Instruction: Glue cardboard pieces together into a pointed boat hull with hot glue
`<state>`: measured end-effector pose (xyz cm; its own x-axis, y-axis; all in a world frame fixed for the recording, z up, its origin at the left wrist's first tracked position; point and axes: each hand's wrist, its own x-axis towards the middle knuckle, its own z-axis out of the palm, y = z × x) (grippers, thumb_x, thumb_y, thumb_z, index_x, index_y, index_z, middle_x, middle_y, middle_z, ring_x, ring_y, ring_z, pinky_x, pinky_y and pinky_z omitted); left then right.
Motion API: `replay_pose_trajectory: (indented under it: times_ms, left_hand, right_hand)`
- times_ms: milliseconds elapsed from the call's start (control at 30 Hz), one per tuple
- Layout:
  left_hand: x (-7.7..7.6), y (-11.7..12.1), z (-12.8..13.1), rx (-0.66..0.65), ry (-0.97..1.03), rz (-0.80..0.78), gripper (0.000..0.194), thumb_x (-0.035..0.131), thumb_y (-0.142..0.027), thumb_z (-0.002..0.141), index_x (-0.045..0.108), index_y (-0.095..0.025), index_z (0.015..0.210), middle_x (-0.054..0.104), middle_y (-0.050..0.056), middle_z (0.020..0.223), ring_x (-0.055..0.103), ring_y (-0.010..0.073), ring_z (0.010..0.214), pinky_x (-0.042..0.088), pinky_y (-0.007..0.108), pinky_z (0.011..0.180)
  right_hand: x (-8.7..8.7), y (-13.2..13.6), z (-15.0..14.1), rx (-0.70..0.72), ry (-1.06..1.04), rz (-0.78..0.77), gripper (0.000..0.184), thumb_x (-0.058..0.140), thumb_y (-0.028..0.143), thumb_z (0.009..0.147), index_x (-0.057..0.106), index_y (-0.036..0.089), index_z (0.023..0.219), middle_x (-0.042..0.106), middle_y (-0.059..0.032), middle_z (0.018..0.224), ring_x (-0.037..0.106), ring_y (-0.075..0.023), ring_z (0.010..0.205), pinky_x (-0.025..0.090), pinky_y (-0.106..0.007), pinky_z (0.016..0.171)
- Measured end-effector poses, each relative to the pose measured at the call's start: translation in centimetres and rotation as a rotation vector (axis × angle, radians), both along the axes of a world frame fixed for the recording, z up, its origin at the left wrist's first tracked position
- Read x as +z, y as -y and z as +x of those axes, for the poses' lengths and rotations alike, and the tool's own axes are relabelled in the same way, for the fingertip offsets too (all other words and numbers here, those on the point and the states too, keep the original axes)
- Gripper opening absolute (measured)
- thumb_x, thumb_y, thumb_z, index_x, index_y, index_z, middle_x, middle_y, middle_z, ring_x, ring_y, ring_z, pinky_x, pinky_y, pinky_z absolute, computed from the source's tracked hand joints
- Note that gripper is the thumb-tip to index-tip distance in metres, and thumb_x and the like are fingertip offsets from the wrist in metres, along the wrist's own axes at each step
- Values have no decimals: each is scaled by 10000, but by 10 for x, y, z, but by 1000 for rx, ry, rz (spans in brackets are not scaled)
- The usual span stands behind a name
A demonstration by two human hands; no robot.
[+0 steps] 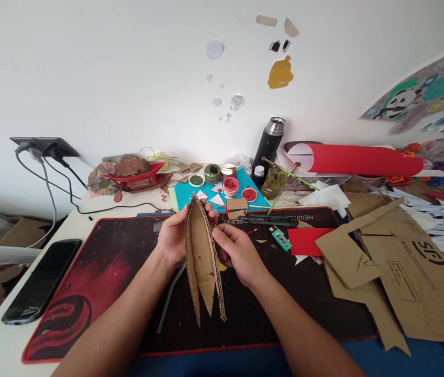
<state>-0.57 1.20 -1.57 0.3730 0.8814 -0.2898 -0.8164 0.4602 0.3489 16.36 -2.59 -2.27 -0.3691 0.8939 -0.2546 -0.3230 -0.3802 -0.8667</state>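
Observation:
A long cardboard boat hull (pixel 203 251) is held up between my two hands over the dark desk mat. Its far ends meet in a point, while at the near end the two side strips stand apart from the pointed base. My left hand (pixel 173 233) grips the left side near the far tip, its fingers partly behind the cardboard. On the right side wall, my right hand (pixel 240 251) closes with the thumb in front and the other fingers mostly hidden behind. A small yellow thing (pixel 222 266) shows below my right hand.
A black utility knife (pixel 268 220) lies beyond my hands. Paint jars (pixel 212 173) stand on blue paper, beside a black thermos (pixel 268 144) and a brush jar (pixel 276 180). Cardboard sheets (pixel 410 283) cover the right side; a phone (pixel 41 280) lies left. A small model boat (pixel 135 175) sits at the back.

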Motion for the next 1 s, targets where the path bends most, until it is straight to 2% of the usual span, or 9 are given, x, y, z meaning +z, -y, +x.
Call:
replay_pose_trajectory:
  times_ms: [133,500,733,1000]
  left_hand:
    - [-1,0,0,-12,32,-4,221,805,-218,873,769,-130,1072,820,89,971,817,258,903,684,351,843]
    - [-7,-1,-4,-55,-10,72,282,853,-248,871,784,-137,1121,823,98,1064,804,254,973,660,345,905]
    - [-11,-1,-5,-60,-70,101,276,846,-254,871,766,-150,1114,795,105,1073,786,338,1116,629,480,1050]
    - [-12,-1,-5,-75,-49,84,248,822,-246,891,762,-151,1113,795,99,1084,790,284,1016,670,394,875]
  right_hand:
    - [1,0,0,3,-6,-2,562,860,731,790,640,216,847,425,107,511,284,-78,442,152,-238,437]
    - [-1,0,1,-10,23,-9,610,829,795,788,651,218,878,391,111,518,253,-83,449,173,-246,452]
    - [0,-1,0,-14,52,-1,588,847,763,771,673,218,908,393,106,551,269,-87,458,178,-255,452]
    - [-1,-2,0,-18,45,-7,563,848,730,785,665,208,895,396,113,536,269,-81,450,169,-250,447]
